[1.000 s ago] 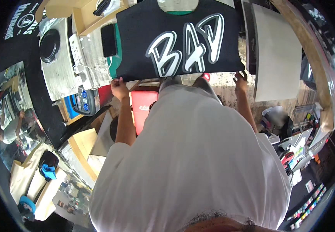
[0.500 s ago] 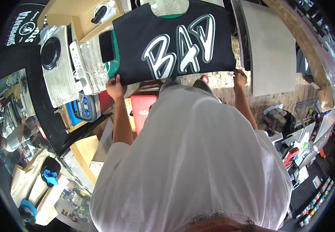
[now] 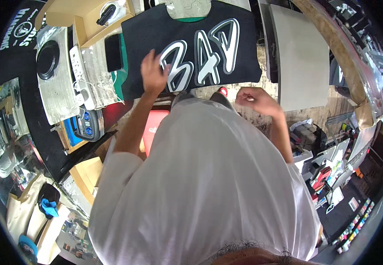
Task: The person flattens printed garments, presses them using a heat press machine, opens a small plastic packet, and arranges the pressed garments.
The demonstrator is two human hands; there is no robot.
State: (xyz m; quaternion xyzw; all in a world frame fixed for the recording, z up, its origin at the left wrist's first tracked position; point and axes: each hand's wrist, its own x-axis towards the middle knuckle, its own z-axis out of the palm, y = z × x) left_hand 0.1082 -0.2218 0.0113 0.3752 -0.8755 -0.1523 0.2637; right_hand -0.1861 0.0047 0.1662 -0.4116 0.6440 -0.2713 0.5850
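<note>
A black T-shirt (image 3: 138,39) with large white and grey lettering lies spread out in front of me, its neckline toward the far side and part of a green surface (image 3: 119,84) showing along its left edge. Over its left part, beside the first letter, my left hand (image 3: 154,75) is raised with fingers apart, holding nothing; I cannot tell whether it touches the cloth. My right hand (image 3: 260,101) is off the shirt, just nearer than its right bottom corner. Its fingers are curled in, with nothing visible in them.
Left of the shirt lie a black phone (image 3: 113,53), a white power strip (image 3: 82,79) with cables, and an open cardboard box (image 3: 92,28). A large grey board (image 3: 304,62) stands at the right. A red seat (image 3: 153,128) and a blue-dialled device (image 3: 89,125) sit lower left.
Both hands have let go of the shirt's bottom corners. My left hand moved up and inward over the cloth; my right moved inward and nearer to me. The shirt now lies flatter.
</note>
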